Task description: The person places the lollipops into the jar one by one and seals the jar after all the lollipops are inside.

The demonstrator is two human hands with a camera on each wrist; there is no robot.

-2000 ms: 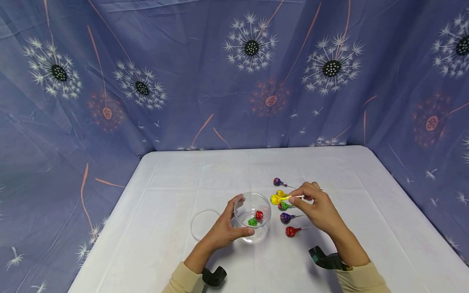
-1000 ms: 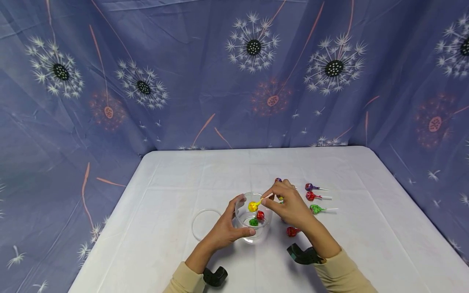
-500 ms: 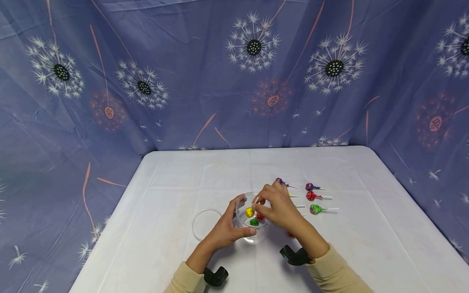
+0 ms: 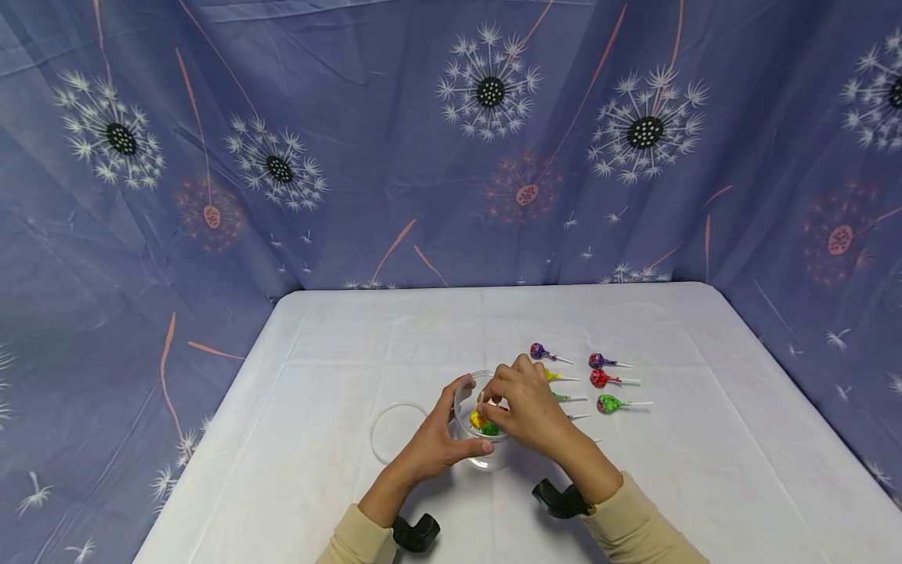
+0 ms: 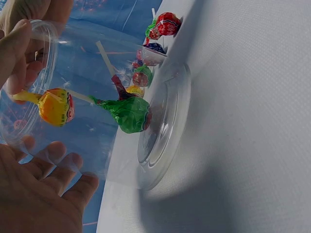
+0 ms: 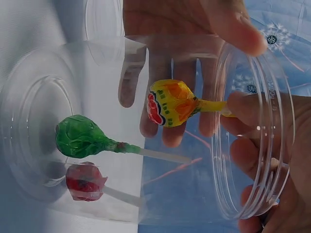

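A clear plastic jar (image 4: 486, 464) stands upright on the white table, its mouth uncovered. My left hand (image 4: 438, 440) grips it from the left, thumb on the near side and fingers round the far side. At the mouth, my right hand (image 4: 530, 406) pinches a yellow lollipop (image 6: 170, 102) near its wrapper's twisted end, head downward inside the jar. Below that head, a green lollipop (image 6: 80, 137) and a red lollipop (image 6: 85, 182) stand in the jar with sticks up, heads near the base.
To the right lie several lollipops: a purple one (image 4: 538, 351) at the back, and another purple (image 4: 597, 360), a red (image 4: 599, 378) and a green (image 4: 610, 404) in a farther column. My right hand partly hides others. Left of the jar lies a clear round lid (image 4: 372, 433).
My right hand has carried the yellow lollipop left from the row on the table, over the rim and down into the jar. The left hand keeps its hold on the jar.
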